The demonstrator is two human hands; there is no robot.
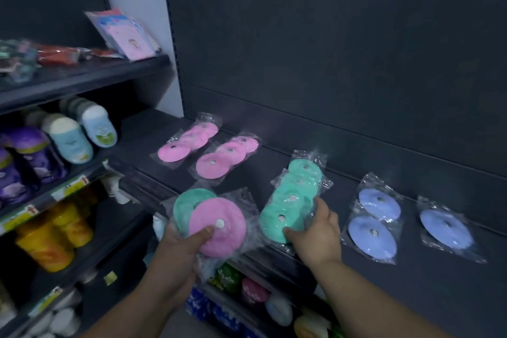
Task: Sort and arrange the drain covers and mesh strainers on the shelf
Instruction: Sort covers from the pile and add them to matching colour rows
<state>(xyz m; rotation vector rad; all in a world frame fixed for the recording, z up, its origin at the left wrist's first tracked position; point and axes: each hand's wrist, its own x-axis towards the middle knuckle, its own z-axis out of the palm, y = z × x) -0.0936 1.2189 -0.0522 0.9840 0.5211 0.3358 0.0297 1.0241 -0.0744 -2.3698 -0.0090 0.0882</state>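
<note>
L hand [178, 250] grips two soft round drain covers in clear bags just off the shelf front: pink cover [219, 228] in front, teal cover [183, 207] behind, thumb curled over the pink. R hand [315, 236] fingers grasp a stack of teal bagged covers [290, 200] on the dark grey shelf [411, 282], btw pink packs [214, 164] & lavender-blue packs [373, 236]. Yellow price tags [70, 186] on the next rack too blurred to read, purple bottles [35, 156] above them.

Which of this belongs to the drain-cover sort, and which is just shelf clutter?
Job: pink covers, green covers in right hand, blue covers, pink-and-green pair in left hand.
Clutter: bottles and pink packets on neighbouring shelving.
</note>
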